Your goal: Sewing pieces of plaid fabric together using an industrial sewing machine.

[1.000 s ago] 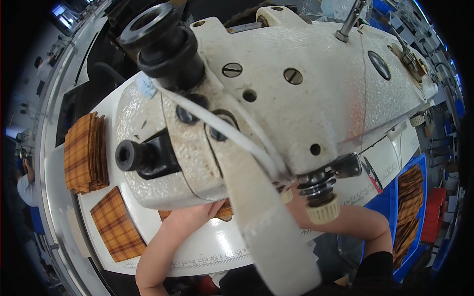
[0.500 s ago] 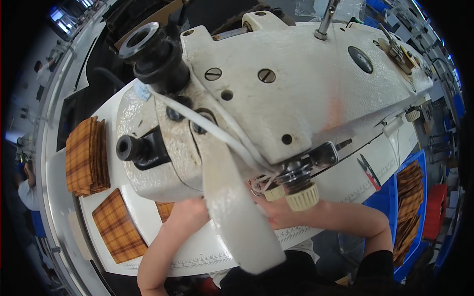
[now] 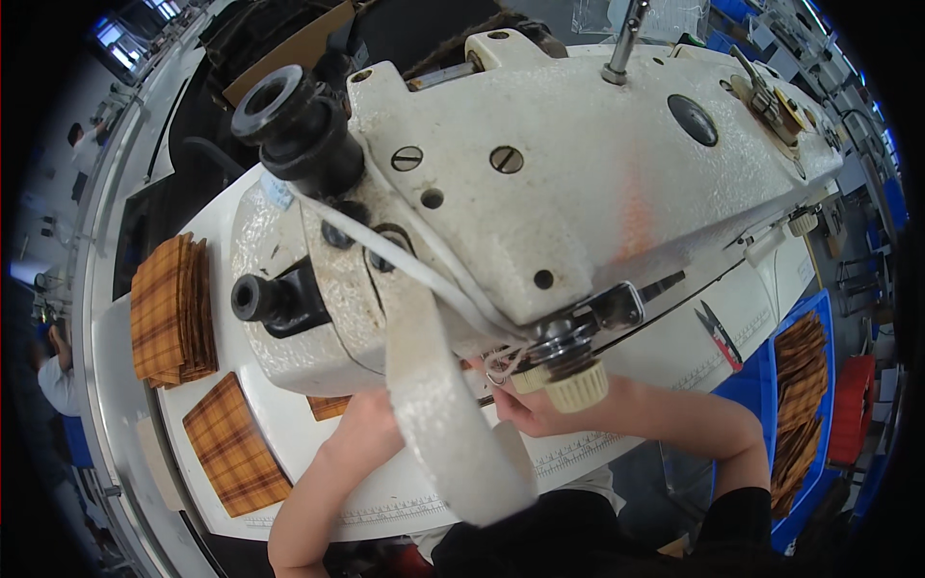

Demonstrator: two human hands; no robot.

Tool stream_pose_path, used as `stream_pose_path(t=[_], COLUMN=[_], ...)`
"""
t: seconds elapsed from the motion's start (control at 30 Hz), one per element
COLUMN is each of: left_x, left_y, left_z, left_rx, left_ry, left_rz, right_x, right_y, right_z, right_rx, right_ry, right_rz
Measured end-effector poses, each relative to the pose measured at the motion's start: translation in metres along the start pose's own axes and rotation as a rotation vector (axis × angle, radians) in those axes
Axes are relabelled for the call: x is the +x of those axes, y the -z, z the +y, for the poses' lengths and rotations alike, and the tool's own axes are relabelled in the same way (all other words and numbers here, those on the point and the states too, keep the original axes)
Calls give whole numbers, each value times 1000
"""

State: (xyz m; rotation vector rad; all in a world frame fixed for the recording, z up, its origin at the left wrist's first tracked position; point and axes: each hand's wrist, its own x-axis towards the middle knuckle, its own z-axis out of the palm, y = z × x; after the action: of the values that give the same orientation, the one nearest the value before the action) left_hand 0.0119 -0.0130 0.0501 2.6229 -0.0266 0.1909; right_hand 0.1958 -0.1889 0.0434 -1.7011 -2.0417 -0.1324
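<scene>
The sewing machine loomed nearest, covering most of the work. Beneath it, the left hand lay bent inward, fingers hidden; the right hand was partly curled, its fingertips also screened. How far either was open, or what it gripped, I could not tell. The cloth showed only an edge, just left of and beyond the left hand, the nearer one; its long axis was hidden. Farther left lay a loose piece, its long axis slanting toward the left forearm, and beyond it a stack.
</scene>
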Motion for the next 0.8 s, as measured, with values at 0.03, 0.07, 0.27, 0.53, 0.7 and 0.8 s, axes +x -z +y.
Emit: stream_pose_path(t=[0.03, 0.07, 0.27, 0.53, 0.7, 0.8], left_x=[-1, -4, 9, 5, 13, 13], left_y=[-1, -3, 5, 10, 33, 42], left_z=[-5, -11, -14, -18, -20, -61], left_rx=[18, 35, -68, 39, -31, 88], left_ry=[-21, -42, 128, 125, 357, 273], left_rz=[58, 115, 145, 43, -14, 267], right_x=[2, 5, 12, 13, 11, 14], right_y=[0, 0, -2, -5, 1, 4], right_z=[2, 4, 14, 16, 15, 12], right_rx=[-9, -9, 18, -14, 61, 83], right_ry=[8, 7, -20, 10, -25, 43], right_rz=[-17, -16, 68, 82, 153, 332])
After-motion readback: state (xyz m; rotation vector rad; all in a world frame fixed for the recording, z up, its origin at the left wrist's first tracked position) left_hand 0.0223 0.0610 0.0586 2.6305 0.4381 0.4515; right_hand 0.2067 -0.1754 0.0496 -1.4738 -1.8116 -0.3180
